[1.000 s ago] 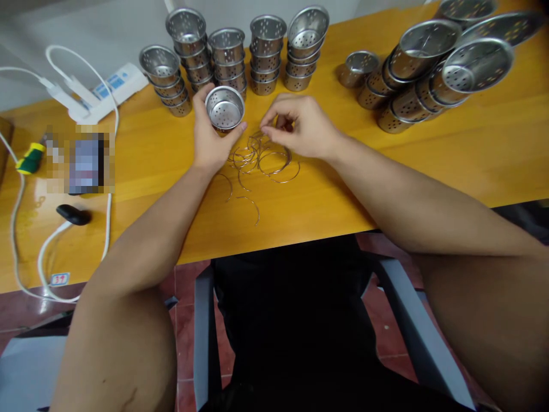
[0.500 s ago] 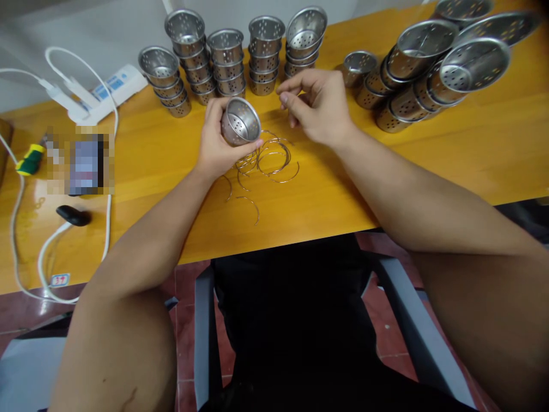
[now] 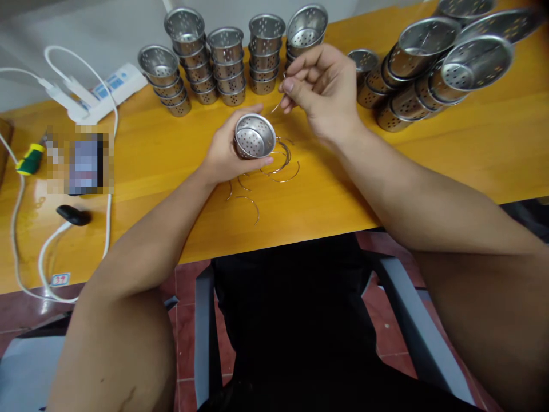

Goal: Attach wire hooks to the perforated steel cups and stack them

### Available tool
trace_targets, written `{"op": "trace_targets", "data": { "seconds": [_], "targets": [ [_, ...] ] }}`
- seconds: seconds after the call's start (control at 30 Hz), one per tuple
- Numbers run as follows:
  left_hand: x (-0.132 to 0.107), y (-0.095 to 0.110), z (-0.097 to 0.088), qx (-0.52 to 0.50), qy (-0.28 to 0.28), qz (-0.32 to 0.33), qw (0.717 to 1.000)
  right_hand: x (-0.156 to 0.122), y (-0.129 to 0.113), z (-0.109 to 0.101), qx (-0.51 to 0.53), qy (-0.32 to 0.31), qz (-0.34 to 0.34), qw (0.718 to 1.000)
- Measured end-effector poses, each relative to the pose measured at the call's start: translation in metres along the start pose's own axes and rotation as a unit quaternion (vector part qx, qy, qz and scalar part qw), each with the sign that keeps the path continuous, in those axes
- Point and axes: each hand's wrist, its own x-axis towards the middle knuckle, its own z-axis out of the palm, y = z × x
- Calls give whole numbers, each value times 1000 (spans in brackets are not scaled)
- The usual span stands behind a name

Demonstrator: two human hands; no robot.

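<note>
My left hand [image 3: 227, 146] is wrapped round a perforated metal cup [image 3: 254, 136], its open mouth tilted up toward me. To the right and a little farther back, my right hand [image 3: 323, 86] pinches a thin curved wire [image 3: 277, 106] between thumb and fingers; part of it is hidden by the fingers. The wire and the cup are apart. On the table just beyond and below the cup lie several curved wires [image 3: 286, 162], partly covered by the cup and my left hand. One loose curved wire [image 3: 256, 207] rests nearer the table's front edge.
Stacks of perforated cups [image 3: 231, 68] line the back of the yellow table [image 3: 326, 200], and more stacks [image 3: 416, 74] stand at the right. A white power strip [image 3: 120, 83] with cables, a screwdriver [image 3: 31, 160], a blurred-out phone [image 3: 86, 166] and a black object [image 3: 74, 215] lie at left.
My left hand has moved the cup slightly right and toward me, turning its mouth further up. My right hand has shifted slightly, and a wire now shows in its fingers.
</note>
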Motion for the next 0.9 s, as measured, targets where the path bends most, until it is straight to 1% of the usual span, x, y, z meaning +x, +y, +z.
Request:
{"op": "trace_targets", "data": {
  "seconds": [0.07, 0.13, 0.27, 0.37, 0.47, 0.53, 0.67, 0.77, 0.83, 0.9],
  "targets": [
    [0, 3, 2, 2, -13, -1, 1000, 2, 2, 1, 0, 16, 9, 1000],
    [0, 4, 3, 8, -14, 4, 1000, 2, 2, 3, -6, 23, 24, 999],
    [2, 5, 4, 8, -12, 24, 1000, -3, -5, 12, -9, 10, 61, 998],
    [1, 6, 5, 12, -12, 10, 1000, -9, -10, 20, -19, -5, 79, 997],
    [-1, 3, 7, -3, -11, -2, 1000, -10, -7, 23, -39, -10, 82, 996],
    [-1, -2, 8, -16, 7, -9, 1000, -7, -3, 18, -63, 4, 80, 995],
    [2, -11, 6, -4, 71, -30, 997, 3, 3, 2, -108, 34, 57, 992],
    [4, -19, 7, -8, 113, 0, 994, 6, 3, -4, -110, 48, 35, 992],
    [5, -25, 9, -10, 130, 24, 991, 5, 5, -4, -102, 43, 38, 993],
    [5, -30, 11, 0, 132, 26, 991, 4, 8, -3, -96, 11, 56, 994]
  ]
}}
